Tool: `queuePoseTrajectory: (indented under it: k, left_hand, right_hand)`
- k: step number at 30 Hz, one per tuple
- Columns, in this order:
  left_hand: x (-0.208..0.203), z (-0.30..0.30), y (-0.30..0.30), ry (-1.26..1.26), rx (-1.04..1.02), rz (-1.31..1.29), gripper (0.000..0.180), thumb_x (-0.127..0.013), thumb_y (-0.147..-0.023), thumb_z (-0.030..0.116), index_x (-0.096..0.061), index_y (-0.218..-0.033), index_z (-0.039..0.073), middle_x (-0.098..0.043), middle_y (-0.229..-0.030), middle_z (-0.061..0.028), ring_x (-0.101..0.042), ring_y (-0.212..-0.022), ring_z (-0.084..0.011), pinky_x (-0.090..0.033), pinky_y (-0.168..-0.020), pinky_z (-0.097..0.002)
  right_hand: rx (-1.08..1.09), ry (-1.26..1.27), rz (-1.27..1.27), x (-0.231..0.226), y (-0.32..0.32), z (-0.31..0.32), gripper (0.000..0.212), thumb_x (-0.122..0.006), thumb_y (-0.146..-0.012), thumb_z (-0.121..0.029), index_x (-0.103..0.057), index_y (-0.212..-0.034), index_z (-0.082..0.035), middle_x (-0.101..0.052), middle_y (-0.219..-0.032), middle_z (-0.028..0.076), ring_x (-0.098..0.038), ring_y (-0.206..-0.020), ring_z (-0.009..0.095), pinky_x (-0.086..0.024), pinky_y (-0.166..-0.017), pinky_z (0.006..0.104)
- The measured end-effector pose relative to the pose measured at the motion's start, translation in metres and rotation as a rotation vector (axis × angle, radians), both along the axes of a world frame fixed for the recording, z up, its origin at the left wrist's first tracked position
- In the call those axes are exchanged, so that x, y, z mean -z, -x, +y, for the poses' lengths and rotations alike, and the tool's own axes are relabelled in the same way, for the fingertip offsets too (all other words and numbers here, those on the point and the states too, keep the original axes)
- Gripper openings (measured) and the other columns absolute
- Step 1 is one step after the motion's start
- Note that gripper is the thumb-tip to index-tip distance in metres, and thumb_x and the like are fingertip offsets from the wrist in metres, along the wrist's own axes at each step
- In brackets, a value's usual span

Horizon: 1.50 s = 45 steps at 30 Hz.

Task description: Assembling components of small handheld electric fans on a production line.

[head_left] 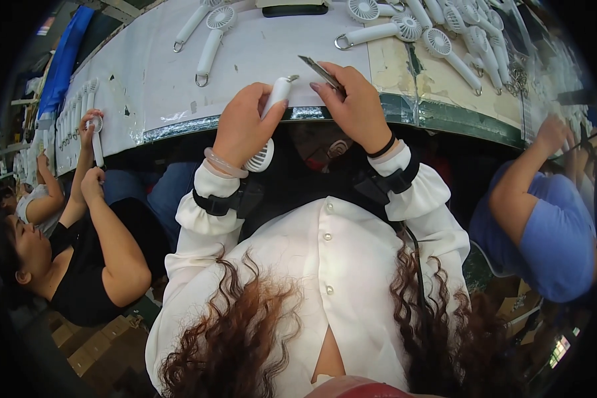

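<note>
My left hand (243,123) is closed round the handle of a white handheld fan (276,97). The fan's round grille shows below my wrist, and a small metal fitting sticks out of the handle's upper end. In my right hand (353,106) is a slim grey metal tool (318,67) with a slanted, pointed tip, angled up and to the left; I cannot make out its exact kind. The tip is apart from the fan, a little above and right of the metal fitting. Both hands are over the near edge of the table (172,79).
More white handheld fans (209,53) lie at the back left, and a heap of them (474,33) at the back right. A dark-bottomed object (294,10) stands at the far middle. At left, a person (106,245) holds another fan; a person in blue (544,219) sits at right.
</note>
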<state>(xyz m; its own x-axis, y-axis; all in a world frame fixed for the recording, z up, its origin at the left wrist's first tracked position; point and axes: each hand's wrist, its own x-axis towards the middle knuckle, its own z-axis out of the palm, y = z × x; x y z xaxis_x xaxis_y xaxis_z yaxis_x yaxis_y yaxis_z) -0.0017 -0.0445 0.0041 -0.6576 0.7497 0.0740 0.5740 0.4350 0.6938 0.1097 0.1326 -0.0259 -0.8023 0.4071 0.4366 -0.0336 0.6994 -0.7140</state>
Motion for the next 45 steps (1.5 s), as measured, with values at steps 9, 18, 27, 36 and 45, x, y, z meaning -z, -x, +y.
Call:
queuePoseTrajectory:
  k: [9,18,27,36,45]
  left_hand:
    - [-0.013,-0.002,-0.013,-0.24,0.183,-1.116,0.033,-0.053,-0.096,0.024,-0.052,-0.119,-0.001,-0.063,-0.091,-0.0071,-0.058,-0.071,-0.01,-0.049,-0.057,-0.0193]
    - [-0.009,-0.004,-0.006,-0.317,0.286,-1.521,0.046,-0.042,-0.101,0.033,-0.044,-0.128,-0.003,-0.064,-0.097,-0.0133,-0.061,-0.072,-0.0107,-0.054,-0.056,-0.019]
    - [-0.007,-0.001,-0.012,-0.769,0.296,-1.862,0.057,-0.035,-0.101,0.042,-0.034,-0.14,0.002,-0.059,-0.11,-0.0191,-0.059,-0.087,-0.0201,-0.055,-0.066,-0.0248]
    - [0.007,0.017,-0.006,-1.291,0.48,-1.511,0.057,-0.044,-0.099,0.043,-0.038,-0.141,0.006,-0.061,-0.102,-0.0091,-0.048,-0.075,-0.0141,-0.041,-0.065,-0.022]
    - [-0.009,0.04,0.016,-0.661,-0.077,-0.372,0.046,-0.063,-0.089,0.042,-0.063,-0.112,0.002,-0.065,-0.084,-0.0061,-0.057,-0.067,-0.0183,-0.044,-0.063,-0.0302]
  right_hand:
    - [-0.426,0.823,-0.199,-0.019,0.001,0.009,0.029,-0.057,-0.095,-0.026,-0.061,-0.112,-0.002,-0.056,-0.086,-0.003,-0.046,-0.066,0.002,-0.033,-0.052,0.016]
    - [-0.399,1.019,-0.229,-0.03,-0.01,0.003,0.024,-0.056,-0.096,-0.02,-0.059,-0.112,-0.003,-0.054,-0.083,-0.002,-0.042,-0.062,0.001,-0.028,-0.049,0.0149]
    - [-0.304,1.354,0.043,-0.013,-0.011,0.008,0.02,-0.056,-0.096,-0.014,-0.057,-0.112,-0.004,-0.054,-0.084,0.002,-0.041,-0.06,0.004,-0.029,-0.048,0.0155]
    - [-0.374,1.419,0.135,-0.004,0.005,-0.001,0.018,-0.055,-0.096,-0.012,-0.055,-0.112,-0.006,-0.055,-0.085,0.004,-0.042,-0.063,0.006,-0.032,-0.051,0.0161]
    - [-0.162,1.077,0.089,-0.003,0.02,-0.003,0.025,-0.054,-0.094,-0.006,-0.057,-0.119,-0.001,-0.062,-0.101,0.006,-0.059,-0.08,0.01,-0.046,-0.064,0.0184]
